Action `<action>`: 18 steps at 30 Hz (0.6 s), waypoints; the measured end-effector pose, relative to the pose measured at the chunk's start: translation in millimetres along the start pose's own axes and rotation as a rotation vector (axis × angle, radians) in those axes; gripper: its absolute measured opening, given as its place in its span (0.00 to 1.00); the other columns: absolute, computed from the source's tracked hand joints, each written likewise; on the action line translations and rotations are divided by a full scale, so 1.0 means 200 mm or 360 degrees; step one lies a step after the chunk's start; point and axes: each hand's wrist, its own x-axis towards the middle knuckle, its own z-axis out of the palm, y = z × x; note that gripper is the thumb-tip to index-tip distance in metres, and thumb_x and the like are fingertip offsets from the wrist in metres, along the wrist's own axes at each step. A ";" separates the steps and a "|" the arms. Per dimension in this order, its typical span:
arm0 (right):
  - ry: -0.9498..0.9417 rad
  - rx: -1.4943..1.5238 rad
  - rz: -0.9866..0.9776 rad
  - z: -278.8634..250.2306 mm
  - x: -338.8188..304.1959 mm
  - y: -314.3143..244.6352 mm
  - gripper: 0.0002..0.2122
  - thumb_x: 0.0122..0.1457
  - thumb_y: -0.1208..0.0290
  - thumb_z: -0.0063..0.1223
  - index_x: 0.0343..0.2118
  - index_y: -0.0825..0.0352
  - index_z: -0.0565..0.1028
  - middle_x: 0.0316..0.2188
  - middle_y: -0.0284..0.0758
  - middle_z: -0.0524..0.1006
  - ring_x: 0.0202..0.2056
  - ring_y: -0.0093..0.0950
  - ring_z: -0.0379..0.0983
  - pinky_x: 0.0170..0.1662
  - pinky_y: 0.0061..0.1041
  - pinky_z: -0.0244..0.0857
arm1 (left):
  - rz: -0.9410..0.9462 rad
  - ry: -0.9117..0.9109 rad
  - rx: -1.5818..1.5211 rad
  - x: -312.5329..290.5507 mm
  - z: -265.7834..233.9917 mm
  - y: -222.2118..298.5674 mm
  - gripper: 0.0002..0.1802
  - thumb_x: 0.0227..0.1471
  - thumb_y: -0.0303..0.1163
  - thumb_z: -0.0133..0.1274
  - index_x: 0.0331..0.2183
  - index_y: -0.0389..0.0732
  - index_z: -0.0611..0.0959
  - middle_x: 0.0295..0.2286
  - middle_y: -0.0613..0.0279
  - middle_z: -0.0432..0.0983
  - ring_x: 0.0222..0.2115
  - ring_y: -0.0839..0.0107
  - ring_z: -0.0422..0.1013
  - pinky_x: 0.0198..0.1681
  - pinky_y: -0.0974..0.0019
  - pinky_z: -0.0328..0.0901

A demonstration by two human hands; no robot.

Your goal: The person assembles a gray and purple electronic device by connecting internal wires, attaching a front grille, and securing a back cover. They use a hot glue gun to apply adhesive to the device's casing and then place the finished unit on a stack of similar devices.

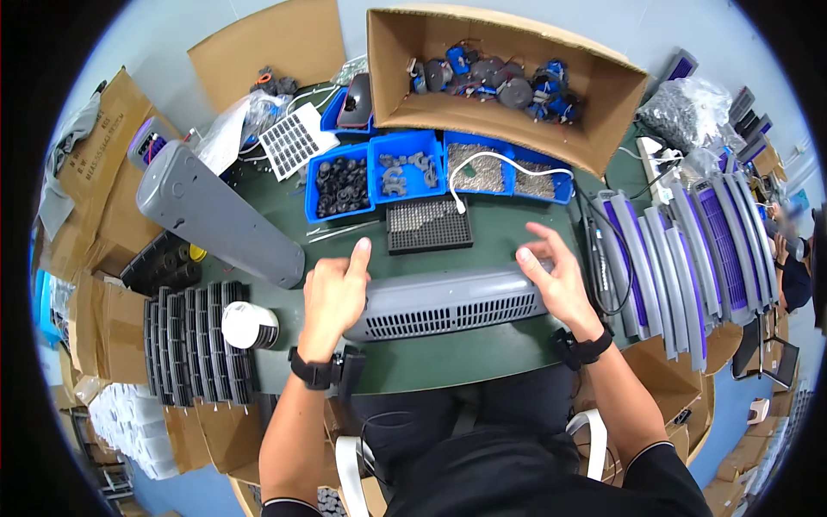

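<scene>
A long grey plastic housing (444, 297) with rows of slots lies crosswise on the green table in front of me. My left hand (334, 295) grips its left end, thumb pointing up and the other fingers folded at the end. At the right end my right hand (558, 277) holds the housing, thumb and index finger spread above it and the lower fingers partly hidden. Just beyond the housing sits a black perforated block (428, 226) with small metal pieces on part of it. A tall grey tower-shaped casing (220, 220) leans to the left of my left hand.
Blue bins (338, 214) of small parts line the back, below a cardboard box (508, 129) of motors. A white cable (508, 160) crosses the bins. Black slatted grilles (200, 345) and a white tub (245, 326) are left; grey-purple panels (680, 258) stand right.
</scene>
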 end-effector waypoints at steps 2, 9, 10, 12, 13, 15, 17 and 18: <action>0.0106 -0.0087 -0.0169 0.03 0.00 0.00 0.37 0.64 0.49 0.64 0.67 0.71 0.66 0.46 0.46 0.82 0.51 0.35 0.79 0.56 0.37 0.69 | -0.0019 -0.0051 0.0016 -0.01 -0.02 0.01 0.40 0.67 0.61 0.44 0.25 0.34 0.88 0.19 0.47 0.80 0.28 0.46 0.79 0.41 0.49 0.71; 0.0043 0.0083 0.0000 0.05 0.02 0.03 0.40 0.65 0.50 0.63 0.71 0.72 0.61 0.43 0.45 0.82 0.49 0.35 0.79 0.55 0.35 0.70 | 0.0230 0.0124 0.0106 -0.04 0.01 0.02 0.30 0.70 0.51 0.43 0.30 0.35 0.85 0.25 0.40 0.81 0.32 0.38 0.78 0.40 0.44 0.69; 0.0061 0.0074 -0.0027 0.05 0.02 0.04 0.40 0.66 0.51 0.63 0.72 0.71 0.61 0.43 0.44 0.82 0.49 0.35 0.79 0.55 0.35 0.70 | 0.0235 0.0086 0.0093 -0.03 0.01 0.01 0.30 0.70 0.51 0.43 0.31 0.35 0.85 0.26 0.40 0.81 0.33 0.38 0.78 0.40 0.44 0.69; 0.0041 0.0136 -0.0010 0.07 0.01 0.06 0.40 0.66 0.50 0.63 0.72 0.71 0.61 0.43 0.44 0.82 0.48 0.34 0.79 0.55 0.35 0.70 | 0.0253 0.0010 0.0076 -0.01 0.02 -0.02 0.30 0.70 0.51 0.43 0.31 0.35 0.86 0.27 0.40 0.82 0.34 0.38 0.78 0.41 0.44 0.69; 0.0064 0.0141 -0.0030 0.07 0.01 0.06 0.40 0.66 0.49 0.63 0.71 0.71 0.62 0.43 0.45 0.83 0.47 0.33 0.79 0.55 0.34 0.70 | 0.0217 -0.0007 0.0110 -0.01 0.01 -0.02 0.30 0.69 0.51 0.43 0.32 0.35 0.86 0.29 0.39 0.82 0.36 0.37 0.78 0.42 0.45 0.70; 0.0051 0.0122 -0.0048 0.07 0.03 0.07 0.39 0.66 0.49 0.63 0.70 0.71 0.63 0.42 0.45 0.84 0.46 0.32 0.79 0.54 0.34 0.70 | 0.0187 0.0086 0.0105 -0.02 0.02 -0.02 0.31 0.69 0.52 0.43 0.32 0.34 0.87 0.30 0.40 0.83 0.37 0.38 0.79 0.44 0.46 0.70; 0.0050 0.0124 -0.0023 0.07 0.04 0.07 0.38 0.65 0.48 0.63 0.68 0.72 0.66 0.41 0.46 0.84 0.44 0.32 0.80 0.52 0.34 0.71 | 0.0161 0.0124 0.0066 -0.02 0.04 -0.03 0.32 0.68 0.53 0.44 0.32 0.34 0.88 0.31 0.40 0.84 0.38 0.39 0.79 0.45 0.47 0.70; 0.0043 0.0162 -0.0003 0.07 0.04 0.07 0.38 0.65 0.47 0.63 0.68 0.73 0.67 0.41 0.44 0.85 0.43 0.30 0.80 0.51 0.33 0.71 | 0.0149 0.0130 0.0030 0.00 0.03 -0.06 0.32 0.67 0.54 0.45 0.32 0.34 0.88 0.31 0.41 0.84 0.38 0.40 0.80 0.46 0.48 0.70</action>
